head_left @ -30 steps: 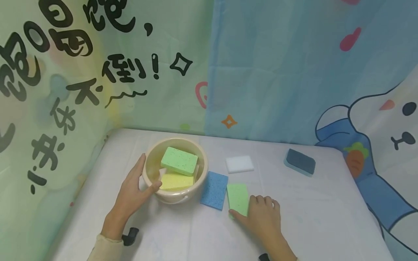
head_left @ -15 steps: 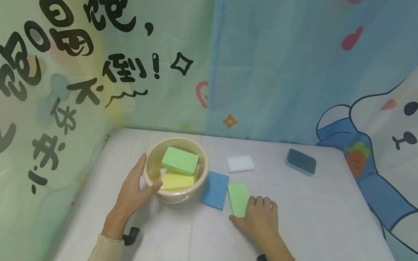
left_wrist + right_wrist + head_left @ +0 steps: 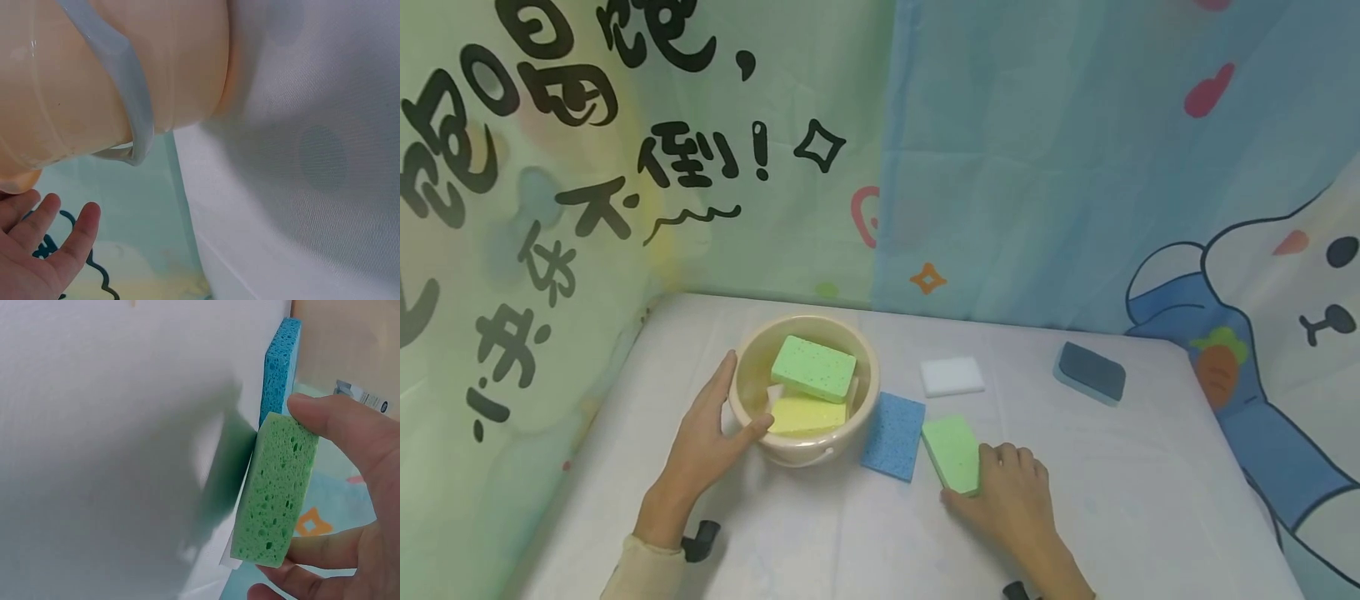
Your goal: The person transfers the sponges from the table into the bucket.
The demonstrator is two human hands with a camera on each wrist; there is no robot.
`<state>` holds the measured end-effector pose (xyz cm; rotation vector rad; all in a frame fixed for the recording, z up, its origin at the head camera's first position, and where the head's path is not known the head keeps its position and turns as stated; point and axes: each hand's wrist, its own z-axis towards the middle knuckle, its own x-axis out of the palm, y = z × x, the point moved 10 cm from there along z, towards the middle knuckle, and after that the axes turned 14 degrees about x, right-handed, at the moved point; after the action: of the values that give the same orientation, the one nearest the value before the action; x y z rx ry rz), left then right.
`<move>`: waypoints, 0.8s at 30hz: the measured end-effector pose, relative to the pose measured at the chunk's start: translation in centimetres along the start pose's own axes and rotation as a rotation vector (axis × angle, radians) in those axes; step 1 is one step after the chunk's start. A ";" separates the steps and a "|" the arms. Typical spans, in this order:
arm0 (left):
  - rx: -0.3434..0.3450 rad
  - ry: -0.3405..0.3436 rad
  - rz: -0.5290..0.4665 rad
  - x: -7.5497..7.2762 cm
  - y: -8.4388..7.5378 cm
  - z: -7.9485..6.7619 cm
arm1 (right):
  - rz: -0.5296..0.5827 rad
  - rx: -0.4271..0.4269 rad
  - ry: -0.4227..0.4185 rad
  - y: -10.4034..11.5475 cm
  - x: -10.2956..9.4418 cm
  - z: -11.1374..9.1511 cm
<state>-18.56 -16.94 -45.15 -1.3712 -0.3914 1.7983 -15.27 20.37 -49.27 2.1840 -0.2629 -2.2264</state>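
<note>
My right hand pinches a light green sponge between thumb and fingers at its near end. In the right wrist view, that porous green sponge is tilted up from the white cloth, with a shadow under it. My left hand rests at the left side of a cream bucket, thumb over the near rim, fingers fairly straight along the outside. Inside the bucket, another green sponge lies on top of a yellow sponge. A blue sponge lies flat between the bucket and the gripped sponge.
A white sponge lies behind the blue and green ones. Farther right is a dark grey-blue sponge. The bucket's grey handle hangs down its side. A printed curtain borders the white-covered table at the back.
The right hand first slid down along the green sponge, then gripped its near end; the sponge has turned and shifted slightly right. The left hand and bucket have stayed in place.
</note>
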 end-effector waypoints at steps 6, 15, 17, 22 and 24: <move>-0.003 0.007 0.002 0.0 0.0 0.0 | 0.067 -0.016 -0.049 -0.3 -0.3 0.2; 0.003 0.004 -0.003 0.0 -0.1 0.0 | 0.127 -0.049 -0.092 -0.4 -1.3 0.3; 0.003 0.002 -0.007 0.0 0.0 0.0 | 0.127 -0.050 -0.087 -0.5 -1.3 0.3; 0.001 0.000 -0.013 0.1 0.1 0.0 | 0.144 -0.060 -0.084 -0.5 -1.7 0.5; -0.001 0.000 -0.015 0.1 0.2 -0.1 | 0.163 -0.061 -0.081 -0.5 -1.9 0.6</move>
<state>-18.60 -16.98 -45.37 -1.3658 -0.4018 1.7858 -15.75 21.13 -47.47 1.9680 -0.3558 -2.2068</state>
